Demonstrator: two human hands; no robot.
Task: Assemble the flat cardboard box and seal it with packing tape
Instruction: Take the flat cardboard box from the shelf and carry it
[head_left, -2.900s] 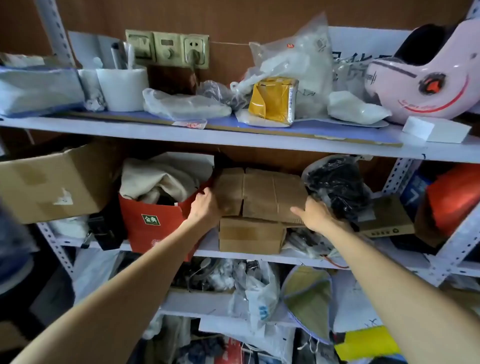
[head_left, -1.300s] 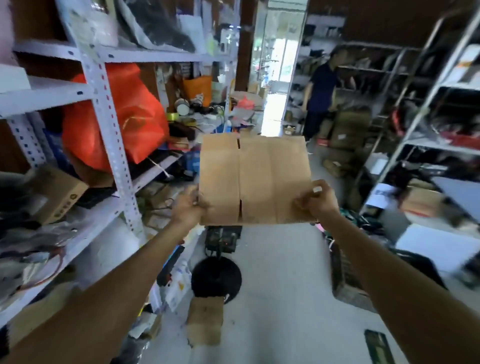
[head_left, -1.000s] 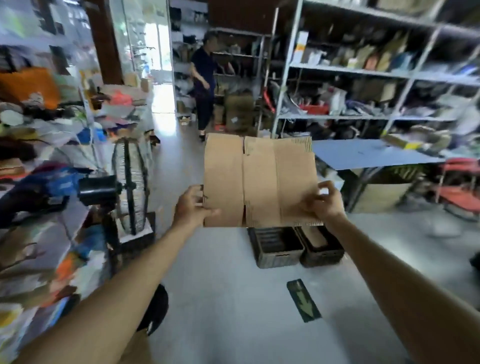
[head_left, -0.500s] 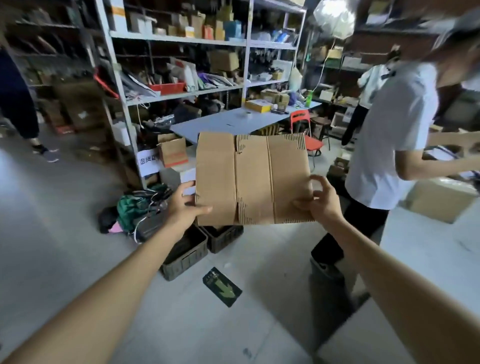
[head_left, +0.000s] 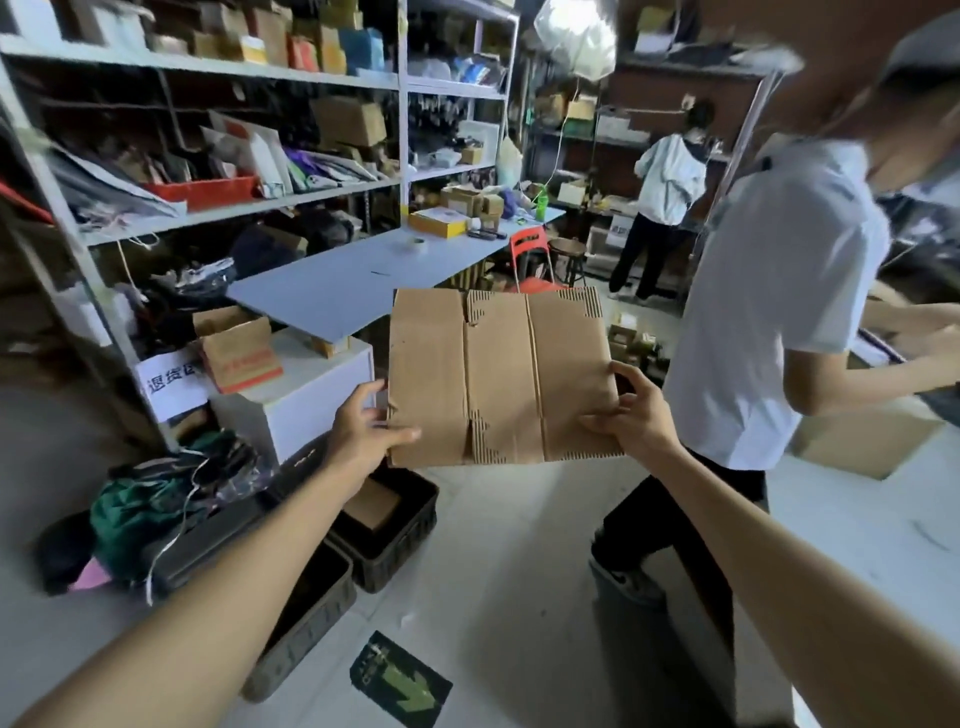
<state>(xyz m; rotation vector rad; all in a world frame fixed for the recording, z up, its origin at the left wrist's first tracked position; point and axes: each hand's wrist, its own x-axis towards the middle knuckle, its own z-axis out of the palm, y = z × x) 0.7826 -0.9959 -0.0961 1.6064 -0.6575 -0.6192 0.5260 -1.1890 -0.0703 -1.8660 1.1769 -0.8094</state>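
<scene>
A flat, folded brown cardboard box (head_left: 498, 374) hangs in the air in front of me, its creases running up and down and some outer paper torn at the top and bottom edges. My left hand (head_left: 363, 428) grips its lower left corner, thumb on the front face. My right hand (head_left: 631, 410) pinches its lower right edge. A roll of tape (head_left: 415, 242) lies on the long pale blue table (head_left: 332, 291) beyond the box.
A person in a white shirt (head_left: 769, 312) stands close on the right. Another person (head_left: 665, 208) works at the back. Metal shelving (head_left: 208, 67) lines the left. Dark crates (head_left: 384, 525) sit on the floor below the box. A red chair (head_left: 530, 249) stands by the table.
I took the flat box off a shelf and turned around through the room with it. Since half a second ago the view has swung slightly and the table is nearer.
</scene>
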